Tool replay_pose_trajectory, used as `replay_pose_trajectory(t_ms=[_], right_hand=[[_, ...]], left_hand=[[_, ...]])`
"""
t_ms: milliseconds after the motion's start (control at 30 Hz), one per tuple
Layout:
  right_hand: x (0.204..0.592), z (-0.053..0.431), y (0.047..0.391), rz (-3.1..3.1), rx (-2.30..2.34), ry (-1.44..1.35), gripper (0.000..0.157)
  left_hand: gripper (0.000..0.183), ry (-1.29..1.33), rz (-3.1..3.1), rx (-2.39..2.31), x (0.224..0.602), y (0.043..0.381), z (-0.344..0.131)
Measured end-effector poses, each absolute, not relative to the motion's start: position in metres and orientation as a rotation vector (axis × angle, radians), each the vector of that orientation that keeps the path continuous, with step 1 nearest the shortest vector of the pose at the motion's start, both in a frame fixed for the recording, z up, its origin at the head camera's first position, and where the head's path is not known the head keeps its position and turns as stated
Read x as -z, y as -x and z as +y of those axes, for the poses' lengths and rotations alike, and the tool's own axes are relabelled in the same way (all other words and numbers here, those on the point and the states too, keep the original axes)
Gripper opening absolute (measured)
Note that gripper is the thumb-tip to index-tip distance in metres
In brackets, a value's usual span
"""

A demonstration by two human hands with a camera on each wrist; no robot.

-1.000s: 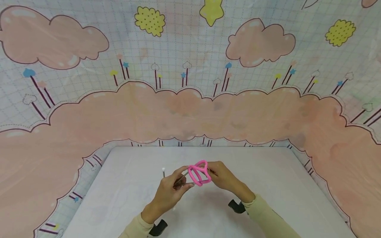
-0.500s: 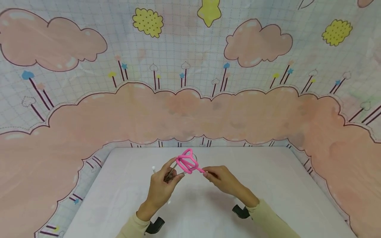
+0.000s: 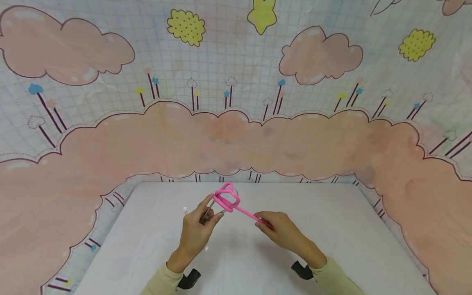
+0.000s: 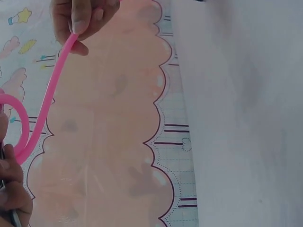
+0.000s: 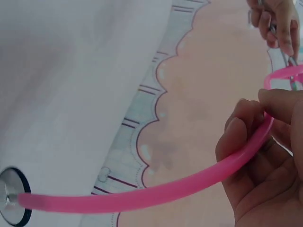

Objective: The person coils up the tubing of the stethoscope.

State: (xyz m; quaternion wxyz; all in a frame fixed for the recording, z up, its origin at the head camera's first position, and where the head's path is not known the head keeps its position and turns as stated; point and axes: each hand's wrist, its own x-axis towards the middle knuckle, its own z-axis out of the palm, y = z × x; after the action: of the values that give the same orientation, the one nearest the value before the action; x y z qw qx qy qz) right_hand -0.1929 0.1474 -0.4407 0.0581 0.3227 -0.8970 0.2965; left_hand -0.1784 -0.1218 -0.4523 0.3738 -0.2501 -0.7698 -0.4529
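Observation:
A stethoscope with pink tubing is held above the white table. My left hand grips its thin metal ear tubes, and the pink tube is still looped above those fingers. A white ear tip sticks out to the left. My right hand pinches the tube's straightened stretch lower right of the loops. In the right wrist view the tube runs from the right hand's fingers to the round metal chest piece. The left wrist view shows the tube rising to the right hand.
A cloth backdrop printed with pink clouds, stars and grid lines curves round the table's back and both sides. Black wrist-camera mounts sit under both sleeves near the table's front.
The right hand has drawn a length of pink tube out of the coil, down and to the right. The left hand has moved up and left with the remaining loops.

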Motion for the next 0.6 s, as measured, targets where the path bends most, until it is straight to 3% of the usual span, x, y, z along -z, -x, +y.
replay_pose_trajectory(t_ms=[600], right_hand=[[0.45,0.163,0.188,-2.643,-0.971,-0.913,0.017]], left_hand=[[0.066,0.499,-1.998,1.024,0.45,0.184,-0.141]])
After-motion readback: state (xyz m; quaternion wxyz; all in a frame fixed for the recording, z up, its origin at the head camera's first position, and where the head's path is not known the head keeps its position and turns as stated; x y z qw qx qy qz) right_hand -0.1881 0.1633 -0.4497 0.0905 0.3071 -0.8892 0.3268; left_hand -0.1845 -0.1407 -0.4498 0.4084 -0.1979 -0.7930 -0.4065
